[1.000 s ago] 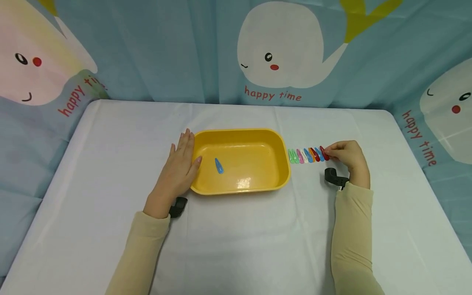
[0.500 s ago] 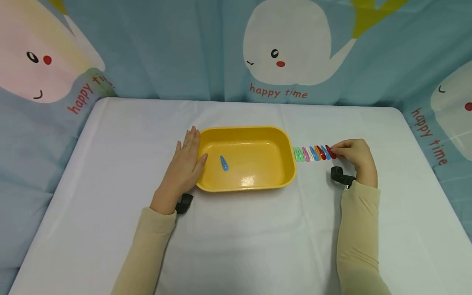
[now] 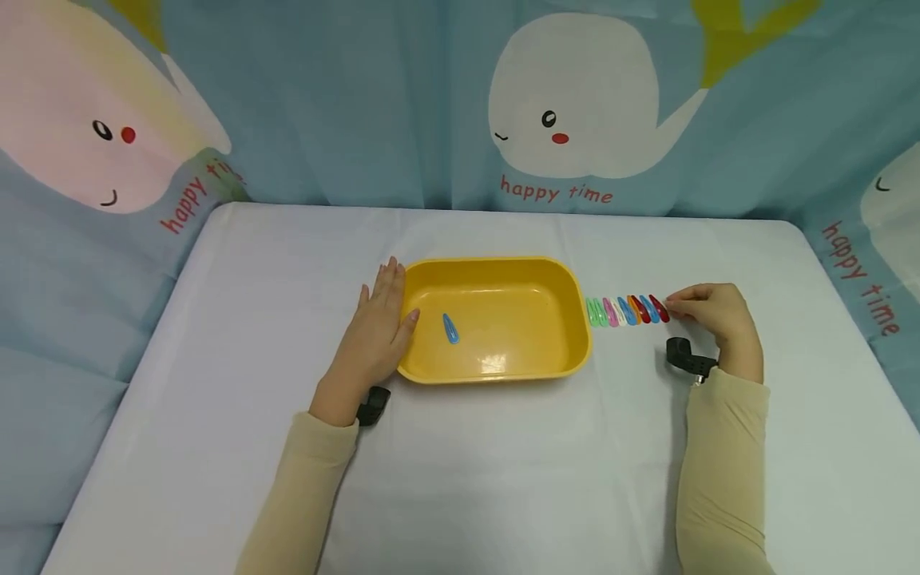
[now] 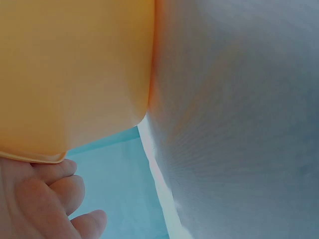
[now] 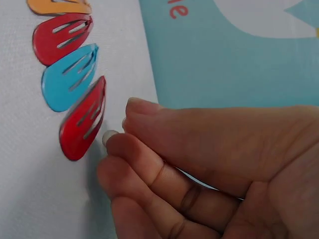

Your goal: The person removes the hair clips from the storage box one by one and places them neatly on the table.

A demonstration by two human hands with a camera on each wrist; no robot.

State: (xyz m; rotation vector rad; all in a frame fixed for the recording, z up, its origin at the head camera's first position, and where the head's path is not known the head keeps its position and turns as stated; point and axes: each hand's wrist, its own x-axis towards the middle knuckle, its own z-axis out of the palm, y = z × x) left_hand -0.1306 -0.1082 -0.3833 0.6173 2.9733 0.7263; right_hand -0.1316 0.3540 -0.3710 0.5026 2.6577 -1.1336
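In the head view my left hand (image 3: 370,335) rests along the left side of a yellow tray (image 3: 525,327), fingers straight and thumb over the rim. A blue snap hair clip (image 3: 450,328) lies inside the tray. To the tray's right, several hair clips stand in a row on the white cloth. My right hand (image 3: 719,315) is beside the red hair clip (image 3: 658,308) at the row's right end. The right wrist view shows that red clip lying flat, slightly apart from the fingertips. Thumb and index finger are close together, loosely bent, with nothing visible between them.
The row includes green clips (image 3: 596,312), a pink clip (image 3: 611,312) and an orange clip (image 3: 633,310). A white cloth covers the table (image 3: 517,471). Behind it hangs a blue curtain (image 3: 388,104) with whale prints. A black wrist camera (image 3: 691,359) sits below the right hand.
The right fingertips, earlier touching the end red hair clip, have drawn slightly right, off it. The left hand stays at the tray. The head view has shifted, moving everything rightward in the picture.
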